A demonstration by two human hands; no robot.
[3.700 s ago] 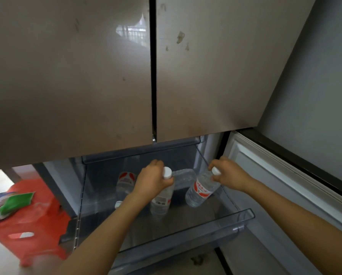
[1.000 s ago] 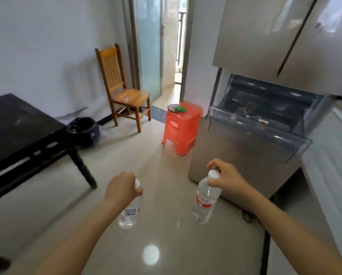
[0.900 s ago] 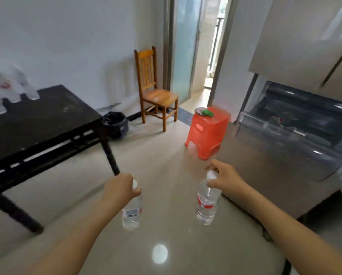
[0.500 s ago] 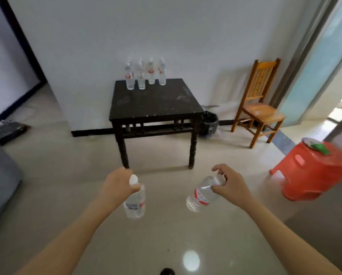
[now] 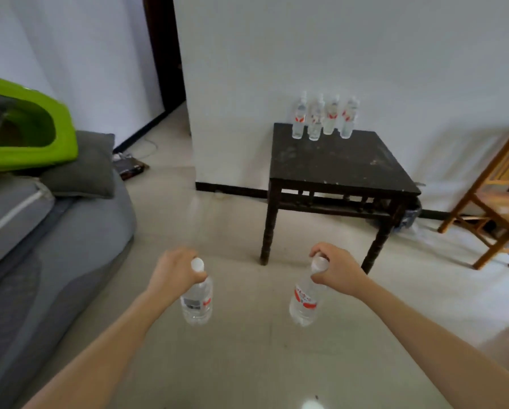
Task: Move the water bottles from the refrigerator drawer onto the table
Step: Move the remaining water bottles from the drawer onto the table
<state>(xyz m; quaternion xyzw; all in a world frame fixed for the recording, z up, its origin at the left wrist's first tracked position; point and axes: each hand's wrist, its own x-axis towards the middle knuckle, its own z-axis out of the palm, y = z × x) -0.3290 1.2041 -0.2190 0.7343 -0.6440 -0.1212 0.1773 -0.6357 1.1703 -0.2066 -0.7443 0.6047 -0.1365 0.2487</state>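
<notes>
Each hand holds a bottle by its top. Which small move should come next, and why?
Probably step forward toward the table. The left hand grips the left bottle and the right hand the right bottle, both over the floor, short of it. At its back stand four bottles.

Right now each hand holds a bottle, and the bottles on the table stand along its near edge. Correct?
No. The head view shows the standing bottles along the far edge of the table, by the wall. The left hand does hold a bottle, the right hand another.
</notes>
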